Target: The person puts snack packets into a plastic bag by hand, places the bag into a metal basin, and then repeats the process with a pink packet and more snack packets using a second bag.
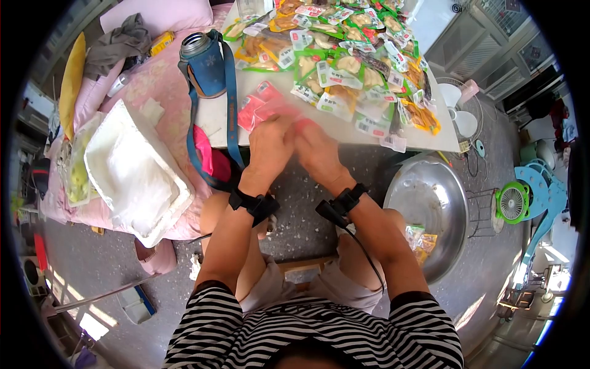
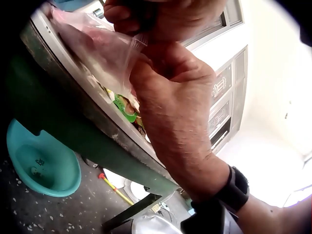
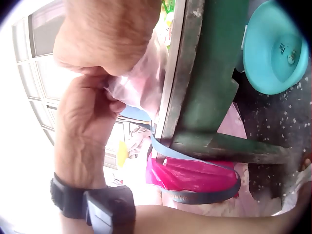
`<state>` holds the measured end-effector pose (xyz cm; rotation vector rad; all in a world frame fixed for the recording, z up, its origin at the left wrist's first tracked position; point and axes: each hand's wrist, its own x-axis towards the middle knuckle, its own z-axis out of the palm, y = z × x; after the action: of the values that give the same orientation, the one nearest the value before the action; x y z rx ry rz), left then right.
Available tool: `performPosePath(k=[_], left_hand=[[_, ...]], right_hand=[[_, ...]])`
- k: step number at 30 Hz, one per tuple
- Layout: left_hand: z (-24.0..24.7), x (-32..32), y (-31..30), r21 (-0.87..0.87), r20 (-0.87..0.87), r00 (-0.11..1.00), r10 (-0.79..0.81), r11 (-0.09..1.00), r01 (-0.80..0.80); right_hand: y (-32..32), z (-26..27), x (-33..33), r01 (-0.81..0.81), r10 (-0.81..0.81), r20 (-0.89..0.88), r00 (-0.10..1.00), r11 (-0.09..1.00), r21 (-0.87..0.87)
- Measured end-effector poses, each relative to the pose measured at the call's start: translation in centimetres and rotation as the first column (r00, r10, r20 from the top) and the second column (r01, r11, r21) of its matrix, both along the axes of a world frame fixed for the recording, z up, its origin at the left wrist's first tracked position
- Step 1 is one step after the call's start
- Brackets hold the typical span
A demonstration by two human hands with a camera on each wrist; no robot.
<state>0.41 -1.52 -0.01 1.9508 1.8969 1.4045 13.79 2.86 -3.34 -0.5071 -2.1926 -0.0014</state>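
Both hands meet at the near edge of the white table (image 1: 452,138), their curled fingers close together. Between them is a see-through, pink-tinted plastic bag (image 2: 100,46), its edge pinched by my left hand (image 1: 270,147) and my right hand (image 1: 319,154). In the right wrist view the bag (image 3: 146,80) hangs down beside the table edge. Pink packaging (image 1: 249,111) lies on the table just left of the hands. Ahead and to the right are heaped several small food packets (image 1: 344,71) with green, yellow and clear wrapping. The fingertips are partly hidden by the hands.
A blue bottle (image 1: 209,64) with a long strap stands on the table's left. Farther left, a white foam box (image 1: 132,178) sits on a pink bed. On the floor at right is a metal basin (image 1: 430,203) with packets inside; a teal basin (image 2: 44,163) is under the table.
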Motion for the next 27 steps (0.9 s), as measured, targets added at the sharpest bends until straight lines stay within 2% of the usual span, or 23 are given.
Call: performPosePath(k=[1,3,6,12,15,19,22,24,25,27], left_hand=[[0.1,-0.2,0.0,0.005,0.07,0.998,-0.009,1.0,0.008],[0.3,-0.6,-0.1,-0.008,0.05,0.998,0.033,0.999,-0.032],[0.1,-1.3,0.0,-0.064,0.005,0.997,0.079,0.995,-0.078],[0.1,-1.0,-0.2,-0.052,-0.024,0.998,0.065,0.996,-0.066],[0.3,-1.1,-0.4,-0.013,0.012,0.998,0.055,0.998,-0.055],[0.5,-1.0,-0.4,0.021,0.023,0.999,0.024,0.999,-0.024],[0.4,-0.8,-0.4,-0.008,0.105,0.994,-0.042,0.999,0.043],[0.4,-1.2,-0.4,-0.019,0.015,1.0,0.016,1.0,-0.016],[0.4,-1.4,-0.4,-0.025,-0.028,0.999,0.045,0.999,-0.045],[0.6,-1.9,-0.5,-0.032,0.005,0.994,0.109,0.994,-0.109]], right_hand=[[0.1,-0.3,-0.6,0.0,0.0,-0.033,0.999,1.0,-0.007],[0.3,-0.4,-1.8,-0.008,0.006,-0.098,0.995,1.0,-0.021],[-0.8,-0.5,-2.6,-0.024,0.01,-0.103,0.995,0.99,-0.139],[-0.4,-0.6,-1.9,-0.001,0.002,0.014,1.0,0.998,-0.063],[-0.1,0.0,-2.7,-0.006,0.002,-0.076,0.997,0.999,-0.045],[0.8,-1.3,-3.8,-0.053,0.047,-0.042,0.998,0.989,-0.138],[1.2,-1.5,-4.0,-0.102,0.101,-0.015,0.995,0.98,-0.171],[1.3,-1.0,-3.8,-0.184,0.18,-0.037,0.983,0.97,-0.161],[1.0,-0.7,-3.4,-0.138,0.133,-0.041,0.99,0.976,-0.171],[0.3,0.0,-2.4,-0.045,0.036,-0.05,0.998,0.981,-0.189]])
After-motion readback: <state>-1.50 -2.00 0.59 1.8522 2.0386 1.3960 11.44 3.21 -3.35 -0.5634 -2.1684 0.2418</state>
